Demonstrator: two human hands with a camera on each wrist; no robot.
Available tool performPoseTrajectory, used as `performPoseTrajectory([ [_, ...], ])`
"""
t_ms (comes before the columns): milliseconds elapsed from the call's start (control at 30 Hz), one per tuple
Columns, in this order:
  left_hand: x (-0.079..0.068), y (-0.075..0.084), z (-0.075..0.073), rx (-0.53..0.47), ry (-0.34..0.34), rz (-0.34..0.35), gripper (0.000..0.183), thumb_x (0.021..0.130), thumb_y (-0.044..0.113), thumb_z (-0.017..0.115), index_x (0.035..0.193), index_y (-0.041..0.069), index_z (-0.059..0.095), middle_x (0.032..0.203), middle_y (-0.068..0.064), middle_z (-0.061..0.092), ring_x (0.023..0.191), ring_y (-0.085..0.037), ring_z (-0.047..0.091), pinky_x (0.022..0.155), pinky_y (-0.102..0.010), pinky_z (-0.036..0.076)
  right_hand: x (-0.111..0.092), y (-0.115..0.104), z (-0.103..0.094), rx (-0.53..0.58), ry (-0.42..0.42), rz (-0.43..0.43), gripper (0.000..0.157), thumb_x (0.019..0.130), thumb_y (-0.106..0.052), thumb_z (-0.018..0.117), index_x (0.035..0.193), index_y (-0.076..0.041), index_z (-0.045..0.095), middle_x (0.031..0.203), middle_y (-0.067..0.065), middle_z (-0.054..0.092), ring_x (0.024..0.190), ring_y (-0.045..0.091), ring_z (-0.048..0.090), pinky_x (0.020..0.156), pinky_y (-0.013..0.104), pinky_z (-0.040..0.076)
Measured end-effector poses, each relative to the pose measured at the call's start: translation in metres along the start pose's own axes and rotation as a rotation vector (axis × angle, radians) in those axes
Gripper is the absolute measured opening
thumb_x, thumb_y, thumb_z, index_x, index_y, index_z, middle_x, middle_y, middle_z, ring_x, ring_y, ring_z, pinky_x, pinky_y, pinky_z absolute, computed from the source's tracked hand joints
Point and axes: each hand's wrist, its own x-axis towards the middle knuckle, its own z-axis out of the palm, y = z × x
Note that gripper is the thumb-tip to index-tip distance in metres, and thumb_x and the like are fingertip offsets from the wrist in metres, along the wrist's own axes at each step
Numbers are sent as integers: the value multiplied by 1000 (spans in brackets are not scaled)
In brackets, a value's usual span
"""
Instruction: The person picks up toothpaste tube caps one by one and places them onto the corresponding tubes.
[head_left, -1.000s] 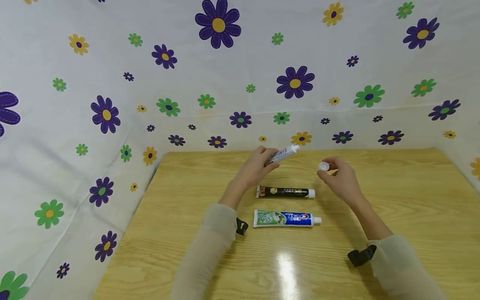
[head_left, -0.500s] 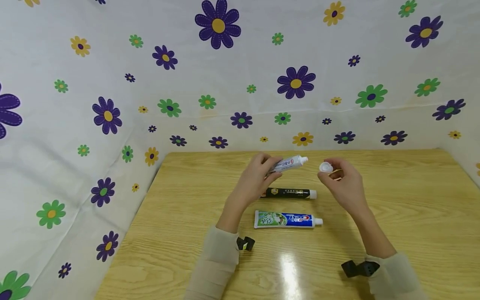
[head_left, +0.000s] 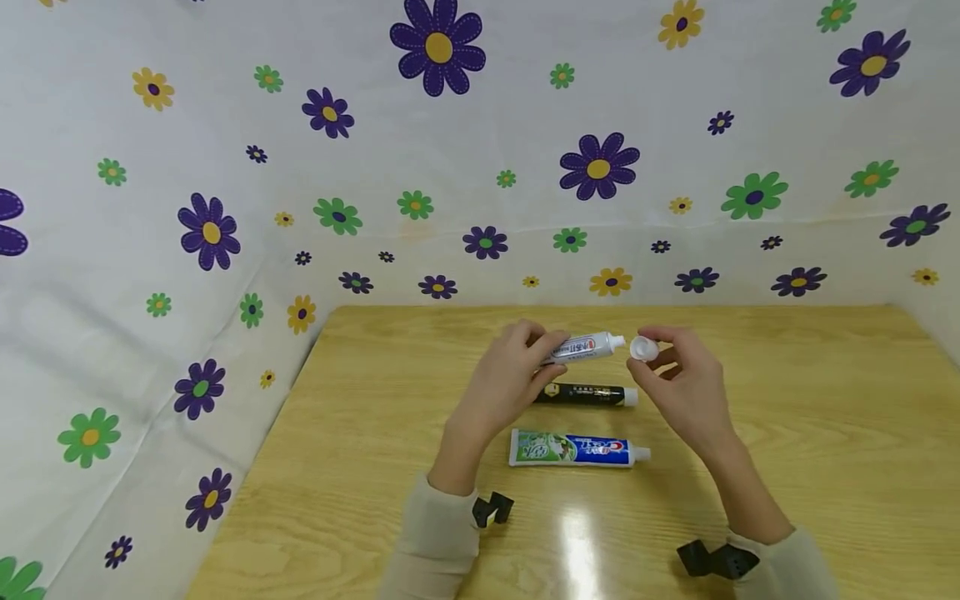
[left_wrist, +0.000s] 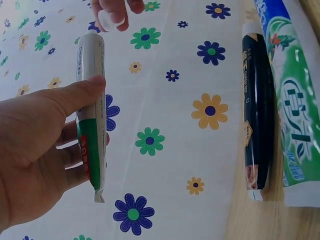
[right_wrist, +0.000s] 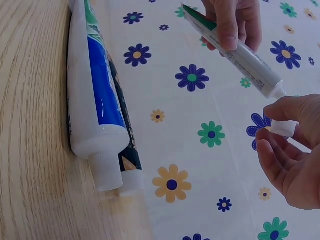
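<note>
My left hand (head_left: 504, 375) grips a white-and-green toothpaste tube (head_left: 583, 347) around its lower body, above the table, its bare nozzle pointing right. In the left wrist view the thumb lies across the tube (left_wrist: 92, 75). Opposite the nozzle, my right hand (head_left: 686, 387) pinches a white cap (head_left: 643, 348) between thumb and fingers, its hollow side showing. A small gap separates cap and nozzle in the head view. The cap (right_wrist: 283, 128) sits just below the nozzle in the right wrist view.
Below the hands, a black toothpaste tube (head_left: 588, 394) lies on the wooden table (head_left: 360, 467), partly covered by my left hand. Nearer me lies a blue-and-green Crest tube (head_left: 573, 449). Both have white caps pointing right. A flower-patterned cloth (head_left: 450, 167) hangs behind and at the left.
The held tube has come down and levelled out, its nozzle moving right toward the cap. My right hand has shifted slightly, still pinching the cap. The tubes on the table have stayed put.
</note>
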Motion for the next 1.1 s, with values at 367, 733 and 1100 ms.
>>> performPoseTrajectory([
  [367,-4,8,4,66,-26,46,37,96,28,66,131,19,60,114,-8,57,96,-22,55,82,-33,50,-8,-3,-2,-104,14,-186,38,74,15,77,109,4,67,104,14,62,72,18,63,59,8,47],
  [733,-1,15,-1,111,-65,42,37,97,31,64,133,22,59,114,-4,58,97,-19,54,85,-33,51,-6,-5,-2,-290,5,-328,40,71,11,81,108,1,67,106,16,62,70,17,61,53,28,52],
  [1100,-3,13,-4,124,-59,49,36,97,33,64,132,21,61,111,-4,57,92,-17,52,78,-29,50,-4,-6,1,-350,2,-421,40,70,11,81,106,2,67,104,17,61,71,22,65,52,33,55],
])
